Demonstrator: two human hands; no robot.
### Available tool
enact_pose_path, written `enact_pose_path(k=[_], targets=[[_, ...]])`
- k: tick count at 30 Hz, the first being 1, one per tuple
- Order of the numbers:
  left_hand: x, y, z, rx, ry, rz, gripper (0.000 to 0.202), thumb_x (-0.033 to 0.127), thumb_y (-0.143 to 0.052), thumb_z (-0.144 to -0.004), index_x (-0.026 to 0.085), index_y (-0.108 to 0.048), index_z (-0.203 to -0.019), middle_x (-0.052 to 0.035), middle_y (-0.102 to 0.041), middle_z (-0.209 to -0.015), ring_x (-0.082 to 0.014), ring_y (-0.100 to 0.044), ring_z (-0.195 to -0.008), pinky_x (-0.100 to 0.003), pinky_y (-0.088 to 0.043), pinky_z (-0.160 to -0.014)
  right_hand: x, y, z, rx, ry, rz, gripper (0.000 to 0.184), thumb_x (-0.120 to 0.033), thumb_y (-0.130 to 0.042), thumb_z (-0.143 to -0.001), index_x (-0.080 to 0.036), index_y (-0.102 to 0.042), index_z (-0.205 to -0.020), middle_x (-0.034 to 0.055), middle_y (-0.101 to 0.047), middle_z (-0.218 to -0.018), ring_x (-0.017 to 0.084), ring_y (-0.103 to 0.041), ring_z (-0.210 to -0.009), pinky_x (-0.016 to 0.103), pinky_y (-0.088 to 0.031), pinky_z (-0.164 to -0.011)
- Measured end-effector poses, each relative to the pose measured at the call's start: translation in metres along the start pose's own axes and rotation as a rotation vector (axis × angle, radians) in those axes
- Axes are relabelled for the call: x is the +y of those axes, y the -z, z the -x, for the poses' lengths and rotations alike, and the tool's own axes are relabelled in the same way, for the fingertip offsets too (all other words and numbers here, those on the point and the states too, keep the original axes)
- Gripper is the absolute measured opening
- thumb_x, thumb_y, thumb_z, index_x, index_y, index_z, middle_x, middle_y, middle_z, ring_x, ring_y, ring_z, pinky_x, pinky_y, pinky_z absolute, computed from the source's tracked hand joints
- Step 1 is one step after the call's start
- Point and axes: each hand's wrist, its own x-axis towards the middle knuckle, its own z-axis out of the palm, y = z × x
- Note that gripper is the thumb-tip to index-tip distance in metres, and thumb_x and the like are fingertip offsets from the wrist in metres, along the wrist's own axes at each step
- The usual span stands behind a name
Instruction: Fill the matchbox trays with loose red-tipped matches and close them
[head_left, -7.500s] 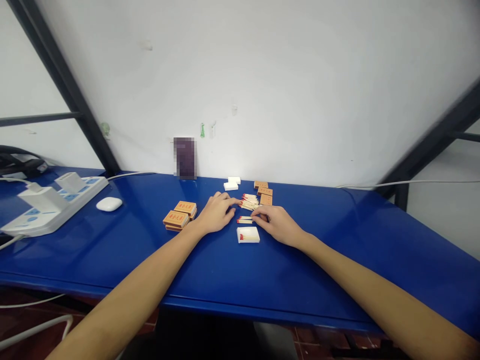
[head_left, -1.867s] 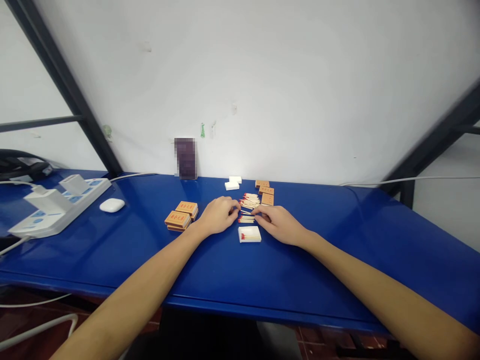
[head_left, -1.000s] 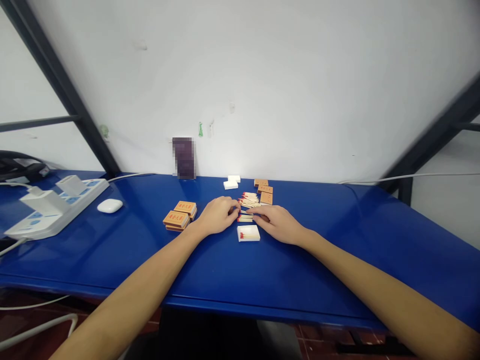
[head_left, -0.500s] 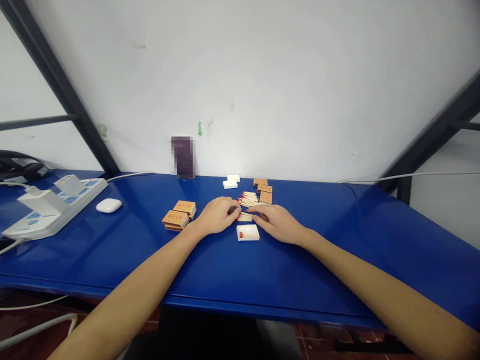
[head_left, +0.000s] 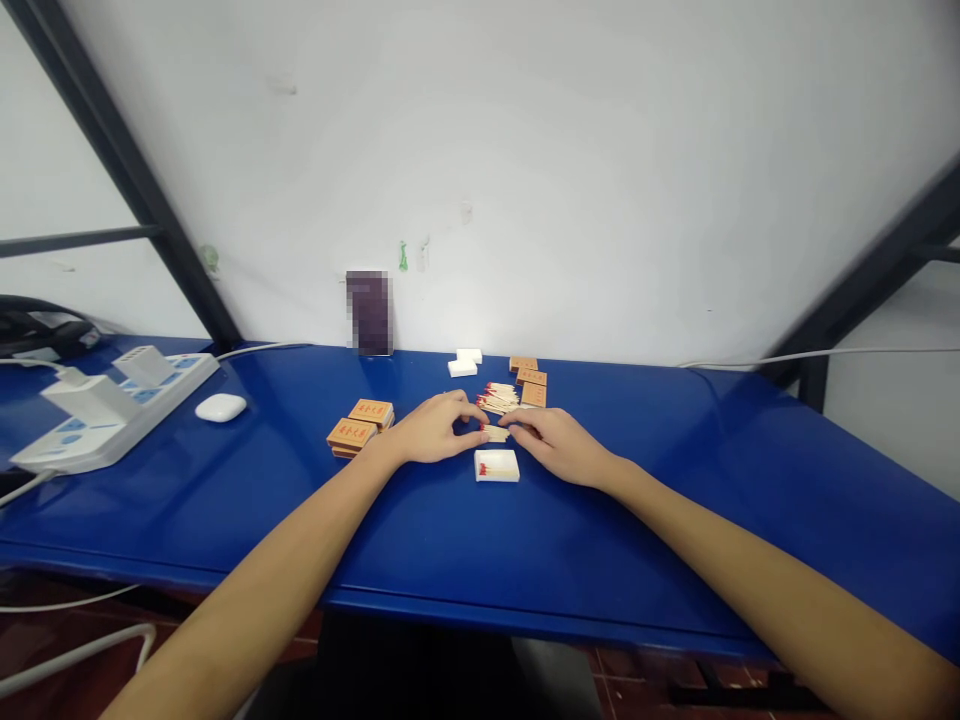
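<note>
A small bunch of red-tipped matches (head_left: 496, 434) lies on the blue table between my two hands. At its red end, the thumb and forefinger of my left hand (head_left: 442, 428) close round the bunch. The fingertips of my right hand (head_left: 559, 443) hold its plain end. Just behind is a larger loose pile of matches (head_left: 498, 398). Nearer to me sits an open white matchbox tray (head_left: 496, 474) with a few matches along its front side. Part of the bunch is hidden by my fingers.
Orange matchboxes (head_left: 352, 433) are stacked left of my left hand. More orange sleeves (head_left: 533, 394) and white trays (head_left: 463, 369) lie toward the wall. A white case (head_left: 220, 407) and a power strip (head_left: 112, 420) with chargers occupy the table's left side.
My left thumb and forefinger have spread a little wider at the red ends of the bunch. My right fingertips have shifted slightly. The tray and boxes stay put; the view has moved slightly.
</note>
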Motion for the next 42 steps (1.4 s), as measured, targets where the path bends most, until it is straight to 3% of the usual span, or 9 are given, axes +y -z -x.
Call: enact_pose_path(k=[3, 7, 22, 34, 42], targets=[[0.000, -0.001, 0.000, -0.001, 0.008, 0.002, 0.039, 0.048, -0.060, -0.087, 0.022, -0.067, -0.114, -0.0036, -0.055, -0.090, -0.0153, -0.053, -0.077, -0.029, -0.043, -0.074, 0.002, -0.001, -0.001, -0.002, -0.033, 0.019, 0.027, -0.020, -0.047, -0.091, -0.021, -0.067, -0.109, 0.0004, -0.063, -0.073, 0.014, -0.055, -0.065, 0.026, -0.036, -0.064], [-0.002, -0.004, 0.000, 0.006, 0.012, -0.001, 0.038, 0.048, -0.061, -0.086, 0.023, -0.068, -0.115, -0.0039, -0.054, -0.091, -0.0157, -0.053, -0.078, -0.030, -0.043, -0.075, 0.003, -0.002, -0.001, 0.000, -0.041, 0.029, 0.025, -0.021, -0.049, -0.089, -0.021, -0.068, -0.107, -0.0020, -0.059, -0.066, 0.013, -0.052, -0.061, 0.025, -0.034, -0.062], [-0.004, -0.008, -0.002, 0.052, 0.010, 0.021, 0.026, 0.041, -0.061, -0.087, 0.023, -0.070, -0.103, -0.0024, -0.053, -0.084, -0.0150, -0.052, -0.076, -0.028, -0.041, -0.071, 0.000, -0.002, 0.000, 0.001, -0.052, 0.032, 0.025, -0.027, -0.046, -0.094, -0.022, -0.067, -0.107, 0.0000, -0.064, -0.075, 0.014, -0.055, -0.066, 0.026, -0.036, -0.064], [-0.004, -0.011, -0.004, 0.057, 0.018, 0.018, 0.022, 0.040, -0.059, -0.088, 0.023, -0.069, -0.098, -0.0017, -0.054, -0.083, -0.0156, -0.054, -0.076, -0.028, -0.041, -0.070, 0.000, -0.001, 0.000, 0.003, -0.040, 0.037, 0.035, -0.053, -0.047, -0.095, -0.025, -0.068, -0.102, -0.0034, -0.051, -0.064, 0.012, -0.047, -0.058, 0.025, -0.029, -0.055], [0.000, -0.011, -0.004, 0.052, 0.025, 0.012, 0.020, 0.037, -0.058, -0.088, 0.021, -0.067, -0.096, -0.0023, -0.057, -0.086, -0.0161, -0.055, -0.079, -0.028, -0.042, -0.071, 0.003, -0.002, -0.001, -0.002, -0.032, 0.049, 0.035, -0.052, -0.049, -0.094, -0.026, -0.069, -0.105, -0.0032, -0.053, -0.066, 0.012, -0.047, -0.058, 0.024, -0.028, -0.056]])
